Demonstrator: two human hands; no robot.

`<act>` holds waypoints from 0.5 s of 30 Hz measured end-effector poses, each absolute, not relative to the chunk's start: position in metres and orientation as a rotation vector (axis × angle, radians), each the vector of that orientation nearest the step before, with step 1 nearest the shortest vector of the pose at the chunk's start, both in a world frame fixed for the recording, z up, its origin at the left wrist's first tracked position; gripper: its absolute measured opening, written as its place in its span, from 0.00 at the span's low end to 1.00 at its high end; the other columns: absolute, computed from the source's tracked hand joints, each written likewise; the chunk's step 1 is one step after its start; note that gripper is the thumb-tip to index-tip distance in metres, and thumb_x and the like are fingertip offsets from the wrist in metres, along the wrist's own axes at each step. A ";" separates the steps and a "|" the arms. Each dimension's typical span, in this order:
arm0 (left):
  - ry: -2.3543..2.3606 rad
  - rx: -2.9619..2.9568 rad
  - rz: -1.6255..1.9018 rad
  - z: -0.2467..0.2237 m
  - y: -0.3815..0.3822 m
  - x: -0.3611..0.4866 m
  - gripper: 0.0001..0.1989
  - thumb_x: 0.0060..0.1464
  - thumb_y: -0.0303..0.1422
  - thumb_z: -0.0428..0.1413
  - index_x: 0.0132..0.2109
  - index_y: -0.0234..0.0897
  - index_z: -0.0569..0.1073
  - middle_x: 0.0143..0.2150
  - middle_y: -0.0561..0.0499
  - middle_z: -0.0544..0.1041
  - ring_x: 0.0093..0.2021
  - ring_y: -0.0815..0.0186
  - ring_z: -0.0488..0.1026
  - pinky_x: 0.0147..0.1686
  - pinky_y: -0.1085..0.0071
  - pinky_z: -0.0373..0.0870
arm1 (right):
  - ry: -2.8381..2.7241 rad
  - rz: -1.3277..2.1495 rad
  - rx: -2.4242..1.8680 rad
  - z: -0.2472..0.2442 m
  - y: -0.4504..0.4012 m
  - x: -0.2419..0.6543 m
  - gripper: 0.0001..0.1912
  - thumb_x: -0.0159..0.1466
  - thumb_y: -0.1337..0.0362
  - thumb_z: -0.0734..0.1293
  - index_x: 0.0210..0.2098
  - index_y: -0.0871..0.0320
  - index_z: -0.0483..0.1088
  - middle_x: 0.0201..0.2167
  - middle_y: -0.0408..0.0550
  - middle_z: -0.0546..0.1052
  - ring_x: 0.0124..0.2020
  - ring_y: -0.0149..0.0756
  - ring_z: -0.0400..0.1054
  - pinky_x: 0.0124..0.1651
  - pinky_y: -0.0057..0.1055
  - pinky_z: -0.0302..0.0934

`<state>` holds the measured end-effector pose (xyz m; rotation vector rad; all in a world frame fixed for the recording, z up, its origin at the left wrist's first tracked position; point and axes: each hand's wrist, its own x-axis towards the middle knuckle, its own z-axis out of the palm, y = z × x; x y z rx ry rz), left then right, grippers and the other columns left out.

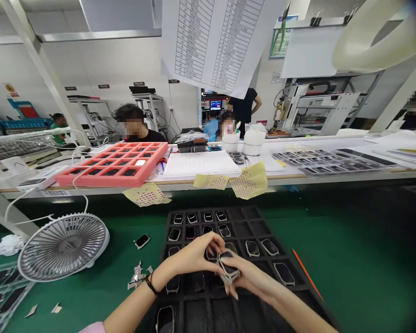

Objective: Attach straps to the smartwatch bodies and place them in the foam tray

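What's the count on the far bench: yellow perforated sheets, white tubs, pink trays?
Yellow perforated sheets: 3
White tubs: 2
Pink trays: 1
Total: 6

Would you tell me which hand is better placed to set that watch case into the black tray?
Probably the right hand: it cradles the watch case from below, beside empty slots of the black tray; the left hand only touches it.

pale pink sleeve (92, 328), black wrist cord (152, 285), bare left arm (131, 307)
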<state>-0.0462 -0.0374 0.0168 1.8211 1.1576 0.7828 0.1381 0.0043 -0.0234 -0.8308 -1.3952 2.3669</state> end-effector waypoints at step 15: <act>1.791 1.904 1.018 -0.032 0.013 0.001 0.31 0.43 0.19 0.56 0.56 0.39 0.61 0.50 0.45 0.74 0.49 0.58 0.73 0.48 0.62 0.71 | -1.818 1.696 -0.832 -0.040 0.072 0.134 0.43 0.57 0.53 0.66 0.66 0.58 0.47 0.63 0.60 0.59 0.64 0.48 0.52 0.63 0.46 0.47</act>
